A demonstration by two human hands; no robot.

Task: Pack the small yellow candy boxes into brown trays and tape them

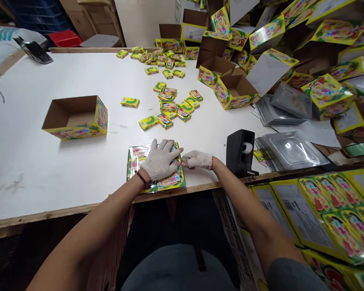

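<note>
A flat square pack [170, 185] of printed yellow-green small boxes lies at the table's front edge, under a shiny clear plastic cover. My left hand [161, 159], in a white knit glove with bare fingertips, rests spread on top of it. At the pack's right edge is my right hand [198, 160], gloved the same way, its thumb and fingers pinched together. What they hold, if anything, is too small to make out. Just right of that hand stands a black tape dispenser [235, 151] with a white-cored roll.
Loose small yellow boxes [168, 106] lie beyond the pack. An open empty carton [75, 119] stands to the left. Clear plastic covers [291, 149] are stacked at right, below a heap of printed cartons [324, 93]. Large wrapped packs [303, 210] stand below the table edge.
</note>
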